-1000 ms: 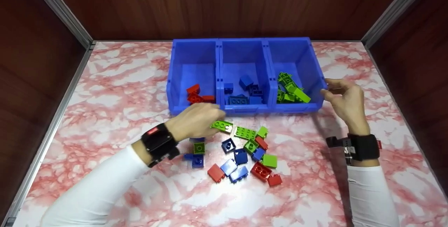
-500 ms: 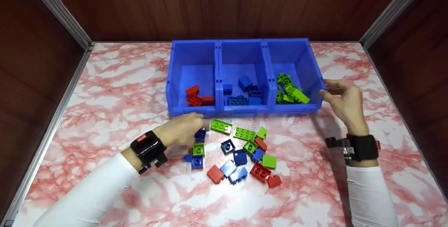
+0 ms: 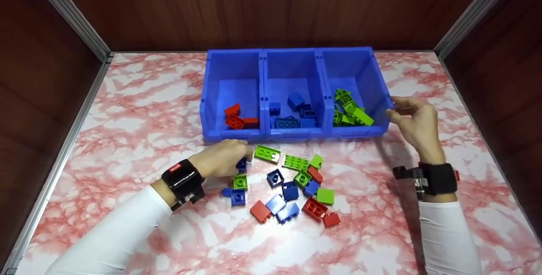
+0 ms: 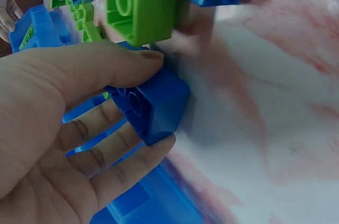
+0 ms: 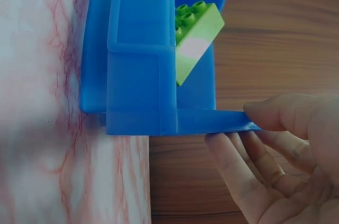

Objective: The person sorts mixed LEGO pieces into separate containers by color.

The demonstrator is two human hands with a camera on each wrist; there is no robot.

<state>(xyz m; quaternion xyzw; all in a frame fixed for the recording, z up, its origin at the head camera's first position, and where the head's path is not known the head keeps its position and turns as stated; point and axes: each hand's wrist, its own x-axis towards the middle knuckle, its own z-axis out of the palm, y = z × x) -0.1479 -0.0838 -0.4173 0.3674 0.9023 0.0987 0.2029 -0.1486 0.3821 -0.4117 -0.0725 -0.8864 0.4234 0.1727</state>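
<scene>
A dark-blue plastic toy brick with a hollow underside (image 4: 168, 97) is at the left hand's (image 3: 221, 157) fingertips, just short of the front edge of a blue plastic three-compartment bin (image 3: 296, 134). It lies before the left compartment; the middle compartment, which carries blue plastic bricks (image 3: 308, 123), is beyond it and to the right. The left hand is much nearer to it than the right hand (image 3: 417, 124). Its long axis cannot be told, nor whether it touches the red-and-white marbled table (image 3: 372, 241). A square green plastic brick (image 3: 240, 182) sits just beside it, toward the table's near edge.

The left hand pinches the dark-blue brick, thumb on one side and fingers on the other, parted only by its width. The right hand pinches the bin's right side wall, thumb inside and fingers outside, with almost no gap.
</scene>
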